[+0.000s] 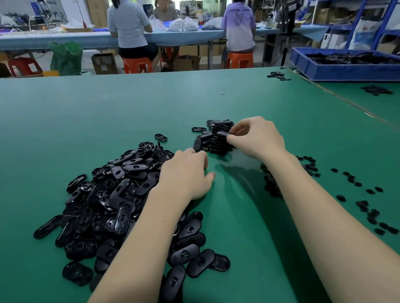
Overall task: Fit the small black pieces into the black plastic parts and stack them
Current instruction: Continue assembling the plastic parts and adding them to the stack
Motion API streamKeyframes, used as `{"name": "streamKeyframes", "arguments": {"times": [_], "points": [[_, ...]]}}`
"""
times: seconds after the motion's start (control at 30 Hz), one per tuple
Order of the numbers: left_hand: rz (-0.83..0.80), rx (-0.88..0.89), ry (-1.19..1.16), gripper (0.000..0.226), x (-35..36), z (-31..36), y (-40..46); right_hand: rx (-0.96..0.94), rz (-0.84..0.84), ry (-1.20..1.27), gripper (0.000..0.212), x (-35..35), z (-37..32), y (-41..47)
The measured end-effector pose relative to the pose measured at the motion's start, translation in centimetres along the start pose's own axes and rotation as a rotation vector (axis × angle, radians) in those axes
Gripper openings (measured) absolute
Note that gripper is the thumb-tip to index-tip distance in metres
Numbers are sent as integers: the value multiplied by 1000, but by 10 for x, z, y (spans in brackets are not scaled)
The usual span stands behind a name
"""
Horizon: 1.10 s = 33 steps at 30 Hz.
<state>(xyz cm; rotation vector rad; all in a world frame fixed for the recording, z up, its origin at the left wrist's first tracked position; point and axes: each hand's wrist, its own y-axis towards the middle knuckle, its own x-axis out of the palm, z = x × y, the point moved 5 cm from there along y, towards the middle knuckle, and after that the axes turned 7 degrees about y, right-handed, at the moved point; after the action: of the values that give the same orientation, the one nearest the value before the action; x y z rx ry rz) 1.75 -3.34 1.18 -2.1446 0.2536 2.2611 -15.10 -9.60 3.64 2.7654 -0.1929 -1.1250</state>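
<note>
Your loose heap of glossy black oval parts lies left; the stack stands beyond it; small black pieces scatter right.

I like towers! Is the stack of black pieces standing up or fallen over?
Standing: the stack of black plastic parts rises in upright columns.

Green table; blue crate — three, perhaps four, workers beyond.
</note>
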Motion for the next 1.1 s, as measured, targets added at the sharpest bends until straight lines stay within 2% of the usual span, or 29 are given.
{"name": "streamKeyframes", "arguments": {"times": [0.2, 0.5, 0.67, 0.77, 0.9, 1.1], "points": [[-18, 15, -34, 32, 0, -5, 1, 42, -54, -116, 19, 10, -5, 24], [-5, 15, -33, 33, 2, -4, 3, 24, 7, -26, 22, 5, 0, 14], [-3, 25, -35, 32, 3, -4, 3, -51, 91, 85, 12, 12, -9, -11], [-7, 43, -42, 29, 2, -4, 3, -109, 30, 104, 6, 26, -11, -30], [-3, 72, -203, 17, -9, -13, 3, -144, -118, 4, 8, 42, -6, -44], [49, -15, -288, 42, -27, -42, 1, -126, -173, 9, 7, 39, -4, -46]]}}
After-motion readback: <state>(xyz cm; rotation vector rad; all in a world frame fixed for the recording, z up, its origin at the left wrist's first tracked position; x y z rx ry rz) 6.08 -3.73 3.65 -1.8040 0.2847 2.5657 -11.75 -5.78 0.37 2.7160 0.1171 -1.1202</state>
